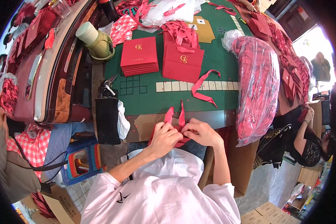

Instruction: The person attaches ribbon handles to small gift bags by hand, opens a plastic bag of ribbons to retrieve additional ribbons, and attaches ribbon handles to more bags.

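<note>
At the table's near edge, my left hand [164, 139] and my right hand [201, 132] work close together over a red piece [181, 142], mostly hidden beneath them. Both hands have their fingers pinched on red ribbon [182, 117]; its two loose ends stand up between and beyond the fingertips. Whether the red piece is a bag like those on the table I cannot tell. Ahead lie a neat stack of red folded paper bags [139, 52] and several red gift bags [183, 62] with ribbon handles. A loose red ribbon [198, 85] curls across the green tabletop [145, 104].
A clear plastic sack [258, 89] full of red ribbon stands at the right edge. On the left are a green flask [97, 42], a black pouch [108, 121] and a blue stool [82, 164]. A cardboard box [229, 160] sits by my right arm. Other people work on both sides.
</note>
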The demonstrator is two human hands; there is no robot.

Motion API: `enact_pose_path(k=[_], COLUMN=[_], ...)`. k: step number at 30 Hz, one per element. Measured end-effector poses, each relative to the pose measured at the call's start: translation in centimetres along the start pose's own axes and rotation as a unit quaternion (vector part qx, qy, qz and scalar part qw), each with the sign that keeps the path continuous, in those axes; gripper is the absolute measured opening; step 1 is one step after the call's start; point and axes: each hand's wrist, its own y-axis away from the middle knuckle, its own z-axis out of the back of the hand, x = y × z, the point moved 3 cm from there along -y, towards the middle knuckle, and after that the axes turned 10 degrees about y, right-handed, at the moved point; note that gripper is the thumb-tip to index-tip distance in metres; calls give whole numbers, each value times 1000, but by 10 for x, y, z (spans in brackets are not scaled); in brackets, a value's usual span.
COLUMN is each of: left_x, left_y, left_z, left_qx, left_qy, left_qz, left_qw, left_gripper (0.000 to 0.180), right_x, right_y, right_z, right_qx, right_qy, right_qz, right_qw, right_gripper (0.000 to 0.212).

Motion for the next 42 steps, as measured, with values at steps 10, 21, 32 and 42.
enact_pose_path(k=[10, 21, 32, 42], left_x=[1, 9, 29, 29], left_y=[-15, -17, -11, 3], left_z=[14, 10, 25, 30], left_qx=[10, -84, -39, 41], left_qy=[62, 68, -85, -122], left_qz=[14, 55, 211, 231], left_qw=[998, 993, 973, 964], left_gripper=[14, 12, 30, 27], right_x=[-15, -21, 7, -4], right_y=[-9, -18, -29, -28], right_z=[-18, -5, -31, -37], right_qx=[-4, -248, -248, -258], right_qy=[-147, -195, -83, -85], right_qz=[-6, -178, -136, -145], right_qw=[989, 932, 956, 951], right_gripper=[4, 11, 10, 8])
